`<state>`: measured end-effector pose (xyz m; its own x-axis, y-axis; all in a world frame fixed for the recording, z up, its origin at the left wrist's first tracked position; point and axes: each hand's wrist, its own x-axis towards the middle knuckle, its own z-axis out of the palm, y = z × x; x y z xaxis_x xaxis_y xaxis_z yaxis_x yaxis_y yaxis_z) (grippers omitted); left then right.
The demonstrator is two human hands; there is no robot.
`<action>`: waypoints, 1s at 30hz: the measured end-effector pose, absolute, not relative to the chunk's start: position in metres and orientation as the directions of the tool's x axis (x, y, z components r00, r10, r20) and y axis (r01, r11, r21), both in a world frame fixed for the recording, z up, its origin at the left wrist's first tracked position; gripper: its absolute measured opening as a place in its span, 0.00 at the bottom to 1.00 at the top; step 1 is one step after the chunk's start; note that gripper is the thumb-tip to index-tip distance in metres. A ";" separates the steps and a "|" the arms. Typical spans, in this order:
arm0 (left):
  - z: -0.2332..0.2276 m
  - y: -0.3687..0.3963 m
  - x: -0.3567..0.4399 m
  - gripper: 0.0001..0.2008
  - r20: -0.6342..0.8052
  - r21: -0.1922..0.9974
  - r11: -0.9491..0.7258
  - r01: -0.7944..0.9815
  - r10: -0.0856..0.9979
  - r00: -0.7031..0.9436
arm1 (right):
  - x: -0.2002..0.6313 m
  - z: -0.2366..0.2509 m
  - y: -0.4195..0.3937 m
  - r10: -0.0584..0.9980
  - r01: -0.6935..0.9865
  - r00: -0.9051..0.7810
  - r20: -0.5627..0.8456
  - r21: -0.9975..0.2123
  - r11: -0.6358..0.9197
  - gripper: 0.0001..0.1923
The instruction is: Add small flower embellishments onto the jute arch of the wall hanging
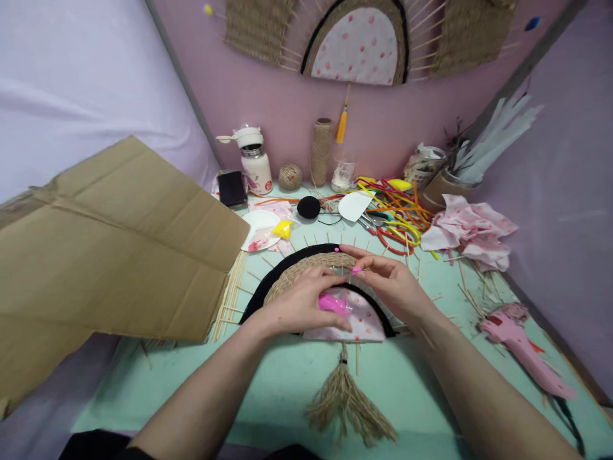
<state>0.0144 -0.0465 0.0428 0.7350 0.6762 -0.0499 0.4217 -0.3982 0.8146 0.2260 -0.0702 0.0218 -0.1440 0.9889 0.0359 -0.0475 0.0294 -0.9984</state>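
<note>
surface: mint green, cluttered along the far edge.
cardboard sheet: large, creased, lies at 9 o'clock of the work, overlapping a row of thin sticks.
semicircle craft piece: flat at centre of the surface, straight edge toward the person. Black outer arc, woven jute band inside it, dotted pink fabric centre. Thin sticks radiate from the arc. A jute tassel hangs from the straight edge at 6 o'clock.
left hand: forearm enters from 7 o'clock, palm down on the jute band, fingers curled shut around a pink lump, thumb beneath it.
right hand: forearm enters from 5 o'clock, rests at 3 o'clock of the craft piece; thumb and forefinger pinched together on a small pink bit at a stick tip.
pink glue gun: lies at 4 o'clock, well apart from both hands.
scissors and coloured rods: heap at 1 o'clock.
</note>
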 end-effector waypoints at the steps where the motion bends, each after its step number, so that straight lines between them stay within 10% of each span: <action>1: 0.043 -0.046 0.014 0.29 -0.039 0.880 -0.310 0.360 0.708 0.705 | 0.223 0.025 -0.073 0.986 0.014 -0.141 0.088 -0.996 0.091 0.06; 9: 0.030 -0.050 0.024 0.18 -0.225 0.970 0.235 0.058 0.780 0.584 | 0.204 0.036 -0.084 0.780 0.492 -0.270 0.565 -0.615 0.616 0.07; 20: 0.027 -0.041 0.026 0.11 -0.368 0.785 0.517 -0.341 0.832 0.415 | 0.228 0.022 -0.071 0.875 0.328 0.049 0.481 -0.835 0.441 0.09; 30: 0.022 -0.040 0.025 0.21 -0.317 0.787 0.465 -0.404 0.868 0.382 | 0.219 0.023 -0.071 0.847 0.470 -0.016 0.531 -0.744 0.475 0.06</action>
<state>0.0247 -0.0396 0.0218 0.3818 0.8682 -0.3170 -0.4042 0.4653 0.7875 0.2190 -0.0708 0.0228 -0.0159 0.8469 0.5315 0.4701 0.4755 -0.7436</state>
